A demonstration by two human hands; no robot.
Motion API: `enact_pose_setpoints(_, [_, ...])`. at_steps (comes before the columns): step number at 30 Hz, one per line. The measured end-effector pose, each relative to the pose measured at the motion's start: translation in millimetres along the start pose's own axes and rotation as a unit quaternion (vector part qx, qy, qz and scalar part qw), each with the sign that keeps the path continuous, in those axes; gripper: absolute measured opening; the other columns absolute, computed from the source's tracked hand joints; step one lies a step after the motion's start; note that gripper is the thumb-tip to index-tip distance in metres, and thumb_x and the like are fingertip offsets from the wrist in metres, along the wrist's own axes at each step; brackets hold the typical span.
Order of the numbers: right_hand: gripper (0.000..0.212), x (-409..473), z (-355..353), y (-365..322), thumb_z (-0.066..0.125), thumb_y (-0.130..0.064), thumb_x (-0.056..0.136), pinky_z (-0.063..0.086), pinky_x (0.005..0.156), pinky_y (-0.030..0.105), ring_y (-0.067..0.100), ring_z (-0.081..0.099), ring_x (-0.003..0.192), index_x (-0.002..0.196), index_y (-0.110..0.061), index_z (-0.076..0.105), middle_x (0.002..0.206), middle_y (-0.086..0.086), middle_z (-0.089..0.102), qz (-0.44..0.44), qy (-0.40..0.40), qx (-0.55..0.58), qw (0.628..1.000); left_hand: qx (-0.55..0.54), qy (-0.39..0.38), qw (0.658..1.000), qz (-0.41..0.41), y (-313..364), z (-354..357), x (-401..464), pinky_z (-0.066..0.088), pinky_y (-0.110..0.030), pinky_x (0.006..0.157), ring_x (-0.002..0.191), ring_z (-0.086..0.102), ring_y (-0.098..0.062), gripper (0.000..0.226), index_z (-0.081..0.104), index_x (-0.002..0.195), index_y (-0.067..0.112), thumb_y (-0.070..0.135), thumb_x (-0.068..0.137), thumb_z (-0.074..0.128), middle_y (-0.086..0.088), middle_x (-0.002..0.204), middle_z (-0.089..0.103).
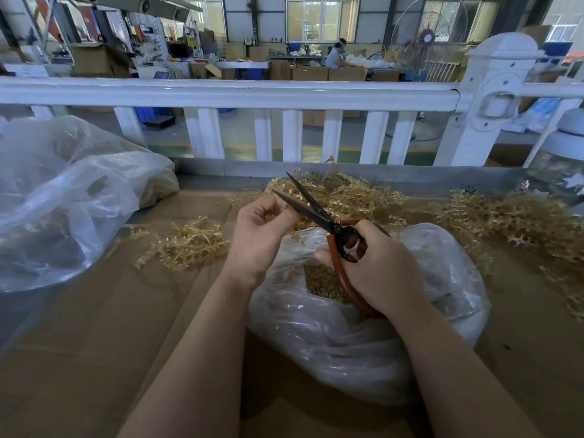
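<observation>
My right hand [376, 267] grips the red handles of a pair of scissors [319, 213]. Its dark blades are spread apart and point up and to the left. My left hand [262, 229] pinches a small golden plastic sprig [273, 213] right beside the lower blade. Both hands hover above an open clear plastic bag [363, 336] holding small golden cut pieces [322, 282].
Heaps of golden plastic sprigs lie on the cardboard-covered table [94, 327]: behind the hands [354, 194], to the left [186, 245] and to the right [512, 219]. A big crumpled clear bag [63, 197] sits at left. A white railing [227, 93] borders the table's far edge.
</observation>
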State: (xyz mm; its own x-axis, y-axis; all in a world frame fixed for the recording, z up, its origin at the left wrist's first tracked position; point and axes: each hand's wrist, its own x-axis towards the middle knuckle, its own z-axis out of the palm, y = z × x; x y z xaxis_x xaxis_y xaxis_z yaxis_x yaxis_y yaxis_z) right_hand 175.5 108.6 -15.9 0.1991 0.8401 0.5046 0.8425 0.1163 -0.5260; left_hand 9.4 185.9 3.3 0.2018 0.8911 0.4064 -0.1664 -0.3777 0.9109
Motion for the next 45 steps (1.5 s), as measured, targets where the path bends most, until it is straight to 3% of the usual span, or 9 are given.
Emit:
enact_pose_setpoints(4, [0.052,-0.1,-0.8,-1.1,0.057,-0.083,0.069,0.035,0.058,0.011,0.002,0.054,0.071,0.097,-0.039,0.058,0.074,-0.025,0.055,-0.005,0.011,-0.009,1.000,0.008,-0.017,1.000,-0.011,1.5,-1.8,-0.1,0.047,-0.038,0.084,0.082,0.057,-0.022,0.028,0.064,0.085,-0.009,0.017,0.078,0.070,-0.033,0.091,0.061])
enact_pose_setpoints(9, [0.063,0.2,-0.4,-2.4,0.050,-0.088,0.065,0.037,0.056,0.011,0.002,0.055,0.068,0.098,-0.036,0.064,0.070,-0.026,0.055,-0.004,0.019,-0.010,1.000,0.008,-0.031,0.999,-0.009,1.7,-2.4,-1.0,0.047,-0.030,0.079,0.080,0.057,-0.019,0.025,0.065,0.084,-0.007,0.016,0.076,0.067,-0.030,0.090,0.063])
enact_pose_setpoints(13, [0.065,-0.2,-1.2,-3.4,0.050,-0.088,0.065,0.036,0.056,0.007,-0.002,0.055,0.066,0.100,-0.036,0.065,0.070,-0.025,0.056,-0.007,0.018,0.001,1.000,0.000,-0.040,0.999,-0.007,3.0,-1.8,-1.4,0.047,-0.015,0.069,0.070,0.057,-0.005,0.008,0.069,0.077,0.007,0.011,0.076,0.063,0.000,0.074,0.067])
enact_pose_setpoints(16, [0.066,-0.7,-0.7,-3.5,0.048,-0.090,0.063,0.037,0.055,0.007,-0.005,0.055,0.064,0.097,-0.035,0.065,0.070,-0.024,0.059,-0.006,0.015,0.003,1.000,-0.001,-0.042,0.999,-0.004,3.5,-2.5,-1.3,0.047,-0.013,0.068,0.068,0.056,-0.003,0.016,0.067,0.066,0.019,0.009,0.077,0.061,0.007,0.068,0.064])
enact_pose_setpoints(19, [0.071,-0.3,-0.4,-2.1,0.045,-0.093,0.062,0.042,0.056,0.011,-0.002,0.058,0.065,0.095,-0.033,0.066,0.072,-0.021,0.063,-0.003,0.009,-0.003,1.000,0.002,-0.041,0.999,-0.011,3.4,-1.9,-1.7,0.047,-0.018,0.071,0.071,0.054,-0.011,0.008,0.064,0.070,0.008,0.010,0.077,0.063,-0.004,0.071,0.060])
enact_pose_setpoints(25, [0.063,-0.1,-1.5,-4.3,0.042,-0.094,0.065,0.033,0.054,0.009,-0.006,0.048,0.060,0.092,-0.038,0.058,0.071,-0.025,0.054,-0.016,0.033,-0.025,0.999,0.031,-0.039,0.999,-0.012,4.0,0.2,-1.8,0.047,-0.038,0.083,0.082,0.057,-0.023,0.028,0.068,0.088,-0.010,0.015,0.074,0.065,-0.033,0.093,0.063])
enact_pose_setpoints(30, [0.068,-0.5,-0.5,-3.2,0.046,-0.090,0.066,0.034,0.056,0.006,-0.008,0.048,0.061,0.098,-0.034,0.065,0.071,-0.023,0.058,-0.019,0.021,-0.016,0.999,0.034,-0.048,0.998,-0.011,1.8,-0.6,-1.4,0.047,-0.034,0.082,0.081,0.058,-0.020,0.028,0.066,0.088,-0.011,0.014,0.075,0.065,-0.031,0.093,0.064])
enact_pose_setpoints(36, [0.055,-1.1,-0.7,-3.3,0.052,-0.088,0.066,0.035,0.054,0.007,-0.012,0.052,0.063,0.090,-0.038,0.059,0.067,-0.026,0.056,-0.009,0.014,-0.008,1.000,0.010,-0.046,0.999,0.004,2.4,1.6,-1.5,0.046,-0.018,0.071,0.069,0.052,-0.016,0.018,0.057,0.073,-0.007,0.011,0.079,0.056,-0.012,0.068,0.054])
enact_pose_setpoints(45, [0.057,-1.5,-1.8,-5.1,0.044,-0.093,0.062,0.032,0.050,0.011,-0.009,0.051,0.058,0.078,-0.038,0.052,0.061,-0.024,0.052,0.000,0.025,-0.009,1.000,-0.022,-0.035,0.999,0.030,-1.3,-2.4,0.5,0.046,-0.023,0.070,0.065,0.049,-0.020,0.019,0.058,0.092,-0.012,0.005,0.098,0.053,-0.009,0.067,0.050])
